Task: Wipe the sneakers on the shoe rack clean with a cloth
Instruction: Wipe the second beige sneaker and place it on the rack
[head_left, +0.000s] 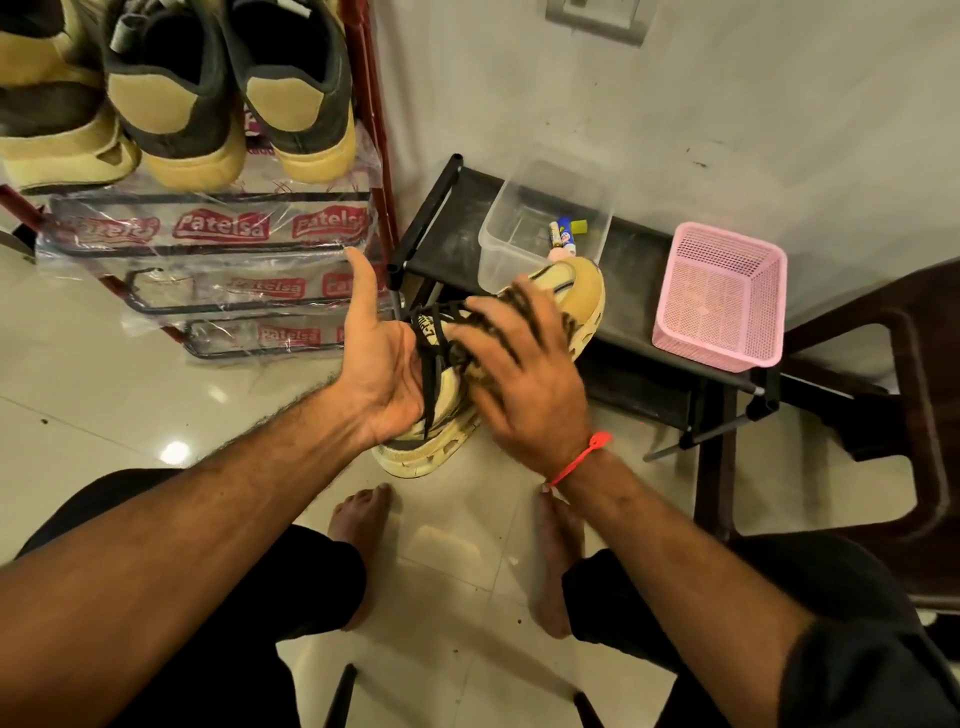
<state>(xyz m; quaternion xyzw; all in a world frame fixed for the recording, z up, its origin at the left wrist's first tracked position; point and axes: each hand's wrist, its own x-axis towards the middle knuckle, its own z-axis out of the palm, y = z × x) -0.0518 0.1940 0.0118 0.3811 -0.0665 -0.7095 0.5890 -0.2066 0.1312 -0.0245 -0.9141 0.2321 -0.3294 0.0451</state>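
Left hand (382, 374) cupped under sneaker (571, 291), thumb out | right hand (519, 374) spread flat on laces — blurred | just beyond: clear tub (498, 234), pink basket (722, 301)

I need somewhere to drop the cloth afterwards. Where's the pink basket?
The pink basket sits on the low black rack at right, beside the clear tub.

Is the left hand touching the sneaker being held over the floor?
Touching. The head view shows the left hand with its palm against the sneaker near the black laces.
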